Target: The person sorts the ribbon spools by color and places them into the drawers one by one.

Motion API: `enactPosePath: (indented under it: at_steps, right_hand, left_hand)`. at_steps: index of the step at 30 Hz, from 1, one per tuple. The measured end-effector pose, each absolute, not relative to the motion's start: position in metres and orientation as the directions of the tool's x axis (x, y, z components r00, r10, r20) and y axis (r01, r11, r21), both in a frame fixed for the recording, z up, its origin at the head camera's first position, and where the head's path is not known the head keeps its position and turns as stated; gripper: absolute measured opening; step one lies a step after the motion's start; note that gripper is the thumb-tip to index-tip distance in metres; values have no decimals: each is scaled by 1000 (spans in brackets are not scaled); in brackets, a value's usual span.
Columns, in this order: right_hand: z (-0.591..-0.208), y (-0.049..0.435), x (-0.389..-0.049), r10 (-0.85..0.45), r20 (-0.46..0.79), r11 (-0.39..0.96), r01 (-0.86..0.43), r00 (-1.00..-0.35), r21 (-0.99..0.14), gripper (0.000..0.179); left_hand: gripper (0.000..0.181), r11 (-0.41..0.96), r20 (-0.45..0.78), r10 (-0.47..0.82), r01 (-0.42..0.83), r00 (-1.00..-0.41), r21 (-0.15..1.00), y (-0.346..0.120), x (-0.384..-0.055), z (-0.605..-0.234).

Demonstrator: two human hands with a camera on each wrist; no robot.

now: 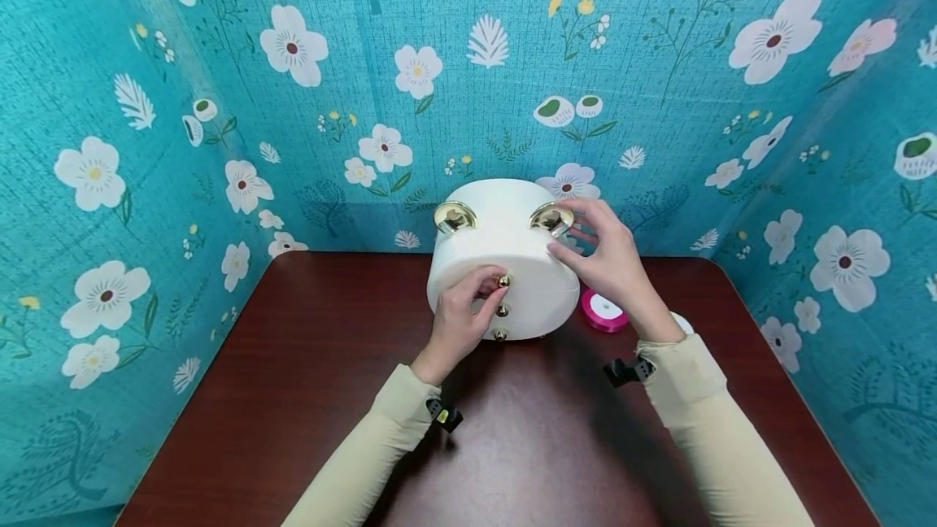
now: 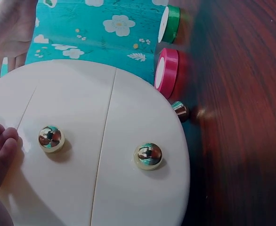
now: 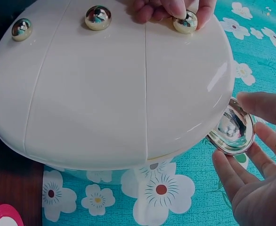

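Note:
A white oval drawer box [image 1: 505,234] stands on the table, with gold ear-like pieces [image 1: 457,216] on top and gold round knobs [image 2: 149,155] down its front. My left hand [image 1: 461,311] pinches the uppermost knob [image 3: 185,22] between thumb and fingers. Around the right gold ear [image 3: 232,127], my right hand [image 1: 607,254] has its thumb on one side and fingers on the other, lightly holding it. Thin seams divide the front into drawers. The middle and lowest knobs are untouched.
Beside the box's right side lie a pink ribbon spool [image 1: 604,311] and a green ribbon spool [image 2: 170,24]. The dark red table [image 1: 351,332] is bordered behind and at both sides by blue flowered cloth [image 1: 351,104]. A small metallic foot [image 2: 180,111] shows under the box.

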State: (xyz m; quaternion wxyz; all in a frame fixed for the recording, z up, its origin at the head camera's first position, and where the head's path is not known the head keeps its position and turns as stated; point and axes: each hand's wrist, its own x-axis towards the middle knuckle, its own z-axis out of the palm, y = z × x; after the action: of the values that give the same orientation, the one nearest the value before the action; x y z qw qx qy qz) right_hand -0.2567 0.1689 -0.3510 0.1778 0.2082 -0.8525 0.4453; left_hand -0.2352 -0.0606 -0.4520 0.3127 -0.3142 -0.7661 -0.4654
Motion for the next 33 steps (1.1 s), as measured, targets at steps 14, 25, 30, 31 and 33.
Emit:
enactPosePath:
  at_steps: [14,25,30,31,33]
  right_hand:
    - [-351,168,-258,-204,502,521,-527,-841,-671,58]
    - [-351,169,-258,-198,497,522,-520,-845,-676,59]
    - [-353,169,-258,-207,499,506,-529,-841,-682,61]
    - [-354,169,-258,-208,498,503,-529,-842,-684,62]
    - [-354,169,-258,-209,494,502,-526,-844,-686,63]
  left_hand:
    - [32,449,722,209,721,-659,528,-71,-217,-472]
    - [39,512,578,315,647,-753,564,-80,-216,-491]
    - [45,514,561,306,629,-770,584,-78,-219,-499]
    - [45,505,563,301,629,-770,591,-77,-218,-499]
    - [43,489,565,291,628,-772,606,-75,-218,-500]
